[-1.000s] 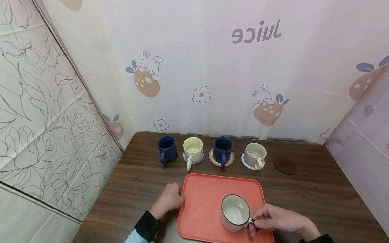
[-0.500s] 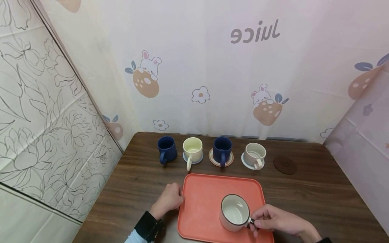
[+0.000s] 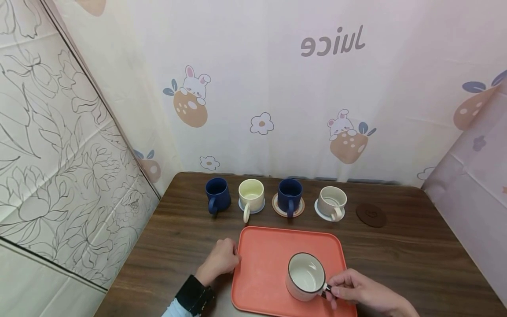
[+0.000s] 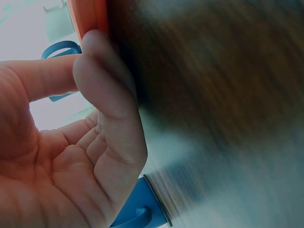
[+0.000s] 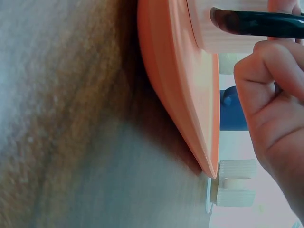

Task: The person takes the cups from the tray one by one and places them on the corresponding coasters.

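A pale pink mug [image 3: 305, 277] with a dark rim stands on the orange tray [image 3: 265, 264] near its front right corner. My right hand [image 3: 348, 288] pinches the mug's dark handle [image 5: 259, 23] from the right. In the right wrist view its curled fingers [image 5: 266, 80] close round that handle, above the tray edge [image 5: 180, 95]. My left hand [image 3: 222, 257] rests on the table against the tray's left edge, fingers loosely curled and holding nothing. In the left wrist view its fingertips [image 4: 99, 71] touch the tray's rim [image 4: 88, 16].
Along the back of the wooden table [image 3: 416, 255] stand a dark blue mug [image 3: 217, 193], a cream mug [image 3: 251, 196] on a coaster, another blue mug [image 3: 290, 194] on a coaster and a beige mug [image 3: 332, 201] on a saucer. A brown coaster [image 3: 371, 215] lies bare at the right.
The mug has risen very slightly in view; both hands keep their places and their grips.
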`<state>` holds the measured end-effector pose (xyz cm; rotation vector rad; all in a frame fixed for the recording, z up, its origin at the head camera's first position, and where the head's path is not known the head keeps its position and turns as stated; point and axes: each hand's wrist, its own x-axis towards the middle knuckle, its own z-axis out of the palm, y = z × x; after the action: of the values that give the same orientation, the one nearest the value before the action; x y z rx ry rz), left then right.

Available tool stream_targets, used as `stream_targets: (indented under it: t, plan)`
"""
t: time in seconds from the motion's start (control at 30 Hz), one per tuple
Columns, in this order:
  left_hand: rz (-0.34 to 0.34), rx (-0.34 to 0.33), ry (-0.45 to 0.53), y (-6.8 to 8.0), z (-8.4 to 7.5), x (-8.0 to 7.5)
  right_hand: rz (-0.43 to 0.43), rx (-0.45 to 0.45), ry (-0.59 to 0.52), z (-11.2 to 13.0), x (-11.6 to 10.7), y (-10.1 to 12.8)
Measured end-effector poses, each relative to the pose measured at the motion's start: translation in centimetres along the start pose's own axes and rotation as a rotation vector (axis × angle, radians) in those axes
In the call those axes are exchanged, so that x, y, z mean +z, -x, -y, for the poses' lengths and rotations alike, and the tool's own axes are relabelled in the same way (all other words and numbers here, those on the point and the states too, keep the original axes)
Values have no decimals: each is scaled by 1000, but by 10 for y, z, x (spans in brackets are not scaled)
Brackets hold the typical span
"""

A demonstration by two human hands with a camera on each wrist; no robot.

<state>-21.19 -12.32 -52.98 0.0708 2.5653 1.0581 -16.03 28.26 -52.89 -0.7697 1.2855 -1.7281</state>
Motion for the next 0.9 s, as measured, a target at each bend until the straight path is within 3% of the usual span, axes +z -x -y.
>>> stream_targets:
  t: [0.4,0.57,0.9]
  plan:
    - [5,10,7,-1,0,-1,-82,-16,50,2,7,-1]
    - [6,4,-1,-1,0,-1,-147,34,80,7,8,0]
    - [0,15,11,0,2,0,-238,39,128,16,8,5]
